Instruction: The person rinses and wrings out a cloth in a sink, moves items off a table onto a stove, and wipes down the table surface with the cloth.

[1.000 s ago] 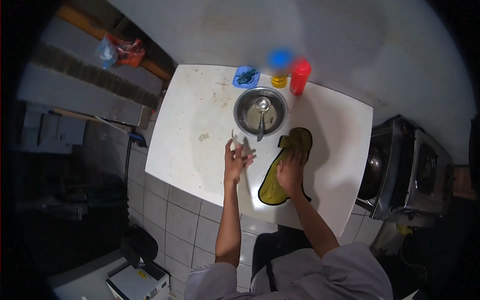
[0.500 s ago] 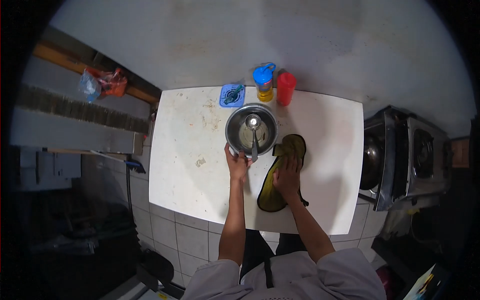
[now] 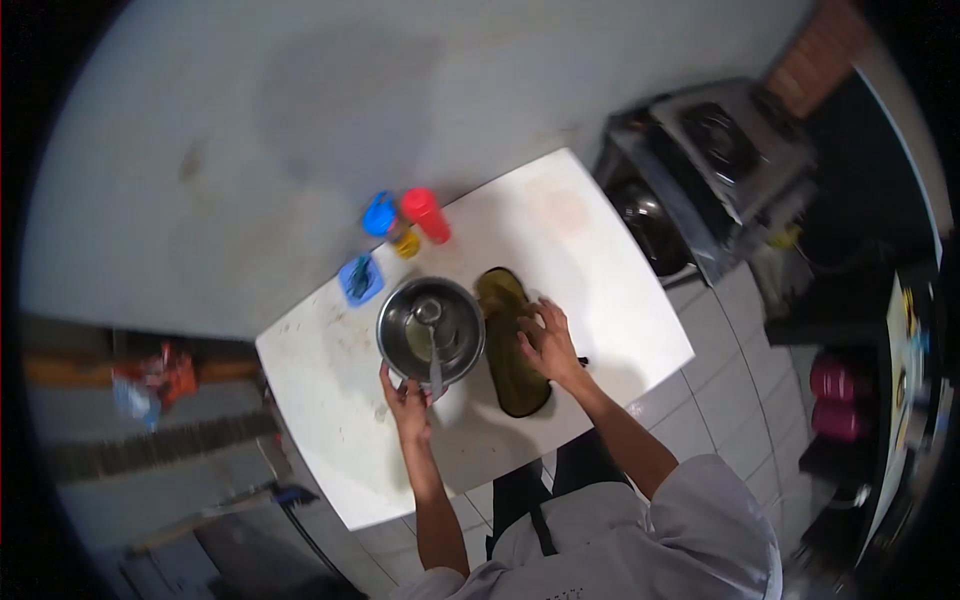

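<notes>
A round steel pot [image 3: 388, 345] stands on the white table, with a metal ladle [image 3: 435, 350] leaning inside, its handle over the near rim. A little pale liquid seems to lie at the bottom. My left hand [image 3: 408, 408] grips the pot's near side, fingers curled at the rim by the ladle handle. To the right, an olive-green cloth with dark edging [image 3: 515, 380], long and rounded at its ends, lies flat. My right hand [image 3: 548, 345] is over its right edge, fingers spread and holding nothing; whether the fingertips touch it I cannot tell.
Behind the pot are a small blue basket [image 3: 361, 279] with something dark green in it, a blue-capped bottle of yellow liquid [image 3: 404, 243] and a red bottle [image 3: 428, 215]. A stove [image 3: 725, 150] stands beyond the table's right edge; a wall rises behind.
The view has swung to the right. The cloth's folded far end now lies flatter, and my right hand has shifted from its middle to its right edge. My left hand stays on the pot.
</notes>
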Tool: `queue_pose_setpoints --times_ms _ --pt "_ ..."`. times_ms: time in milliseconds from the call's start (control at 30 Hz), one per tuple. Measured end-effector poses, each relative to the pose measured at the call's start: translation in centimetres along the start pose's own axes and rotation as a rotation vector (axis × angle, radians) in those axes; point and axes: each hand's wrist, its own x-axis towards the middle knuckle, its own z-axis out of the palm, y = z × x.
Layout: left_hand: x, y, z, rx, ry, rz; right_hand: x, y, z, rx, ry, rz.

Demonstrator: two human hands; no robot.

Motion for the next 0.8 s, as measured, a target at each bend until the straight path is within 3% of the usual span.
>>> queue_pose_setpoints --times_ms 67,100,167,233,333,567,800 --pt "-0.8 1.5 1.8 0.029 -0.150 -0.021 -1.4 0.1 -2.4 0.258 -0.028 0.312" --pt "-1.0 1.7 3.1 0.041 -0.189 -0.022 -2.0 0.9 -3.5 0.244 0.003 0.335" --pt "-1.8 2.2 6.1 0.157 -0.296 -0.029 -3.1 2.8 -5.5 0.871 -0.137 0.537" --pt "-2.9 2.9 9.9 0.195 -0.401 -0.032 -2.8 2.3 -9.8 0.880 -0.098 0.524" --pt "-4.1 2.5 15.5 0.174 -0.605 -0.039 -3.0 4.2 -14.6 1.149 -0.105 0.670" --pt "-8.1 -0.2 30.7 0.264 -0.645 -0.045 -4.2 13.9 -22.5 0.869 0.038 0.769" --pt "-10.0 -4.9 40.1 0.332 -0.659 -0.099 -7.1 23.9 -25.2 0.713 0.088 0.800"
